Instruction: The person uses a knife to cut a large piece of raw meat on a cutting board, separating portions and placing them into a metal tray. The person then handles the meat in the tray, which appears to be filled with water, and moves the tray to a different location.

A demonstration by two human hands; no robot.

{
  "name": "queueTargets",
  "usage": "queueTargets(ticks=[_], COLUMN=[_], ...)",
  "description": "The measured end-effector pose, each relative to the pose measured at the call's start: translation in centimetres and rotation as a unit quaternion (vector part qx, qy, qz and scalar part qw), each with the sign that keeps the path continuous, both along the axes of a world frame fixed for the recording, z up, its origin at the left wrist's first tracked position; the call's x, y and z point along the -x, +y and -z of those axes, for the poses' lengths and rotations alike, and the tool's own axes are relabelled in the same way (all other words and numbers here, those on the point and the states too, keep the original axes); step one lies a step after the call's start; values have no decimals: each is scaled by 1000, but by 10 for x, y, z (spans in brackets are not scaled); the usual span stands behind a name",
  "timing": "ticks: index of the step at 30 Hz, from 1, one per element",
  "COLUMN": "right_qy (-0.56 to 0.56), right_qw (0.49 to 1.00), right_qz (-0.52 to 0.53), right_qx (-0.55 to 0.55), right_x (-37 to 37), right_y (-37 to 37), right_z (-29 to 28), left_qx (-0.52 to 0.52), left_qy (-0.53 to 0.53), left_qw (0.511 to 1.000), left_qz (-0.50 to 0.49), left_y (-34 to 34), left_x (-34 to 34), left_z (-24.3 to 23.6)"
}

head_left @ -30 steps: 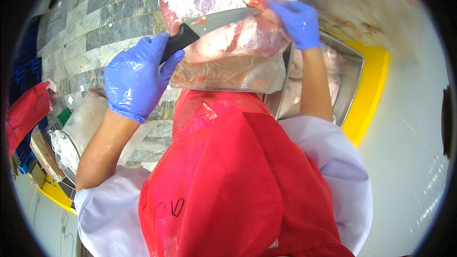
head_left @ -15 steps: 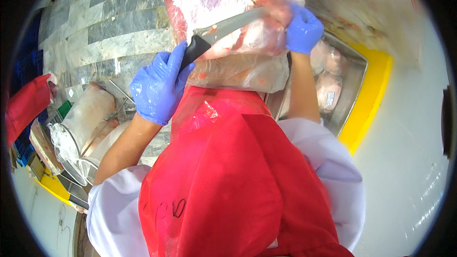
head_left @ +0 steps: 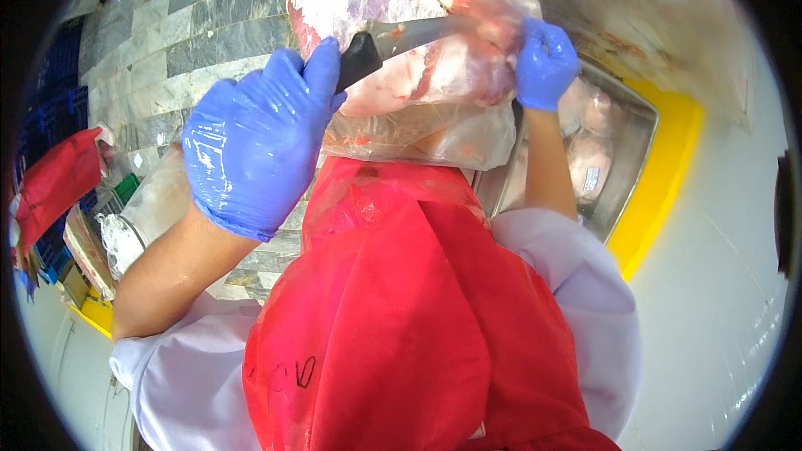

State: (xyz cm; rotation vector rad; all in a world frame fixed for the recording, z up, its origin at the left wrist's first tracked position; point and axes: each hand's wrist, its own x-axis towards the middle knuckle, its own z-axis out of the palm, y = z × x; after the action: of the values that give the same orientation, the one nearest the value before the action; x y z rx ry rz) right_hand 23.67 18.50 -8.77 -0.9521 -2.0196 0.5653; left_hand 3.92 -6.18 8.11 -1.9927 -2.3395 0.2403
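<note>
A large piece of raw meat (head_left: 376, 21), red with pale fat, sits in front of me at the top of the view. Clear plastic wrapping (head_left: 401, 132) lies beneath its near edge. My left hand (head_left: 251, 146), in a wet blue glove, is closed round the black handle of a knife (head_left: 415, 34). The blade points right across the meat, its tip blurred against the fat on the right side. In the same kind of glove, my right hand (head_left: 547, 64) is closed at the meat's right edge, gripping it there; its fingertips are partly hidden.
To the right, a metal tray (head_left: 642, 146) holds wrapped meat pieces (head_left: 590, 163) beside a yellow edge (head_left: 668, 175). A blurred transparent sheet hangs at the upper right. Wrapped packages (head_left: 154, 200), a red cloth (head_left: 58, 184) and blue crates (head_left: 58, 67) are at the left, by the tiled floor (head_left: 200, 25).
My left hand has risen and its elbow has swung outward, bringing the knife handle up and slightly right. The blade now lies flatter across the meat. My right hand has shifted slightly right.
</note>
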Motion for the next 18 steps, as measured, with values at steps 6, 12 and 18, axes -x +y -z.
queueTargets(ticks=[6, 12, 18], right_qy=[126, 158, 158], right_qw=[989, 986, 987], right_qz=[30, -12, -11], right_qx=[71, 44, -6], right_x=[-13, -4, -9], right_y=[-17, -24, -18], right_z=[32, 26, 26], left_qx=[55, 75, 103], left_qy=[94, 157, 184], left_qw=[990, 979, 974], left_qz=[91, 102, 85], left_y=[32, 34, 60], left_x=[2, -9, -17], left_z=[-45, -86, -100])
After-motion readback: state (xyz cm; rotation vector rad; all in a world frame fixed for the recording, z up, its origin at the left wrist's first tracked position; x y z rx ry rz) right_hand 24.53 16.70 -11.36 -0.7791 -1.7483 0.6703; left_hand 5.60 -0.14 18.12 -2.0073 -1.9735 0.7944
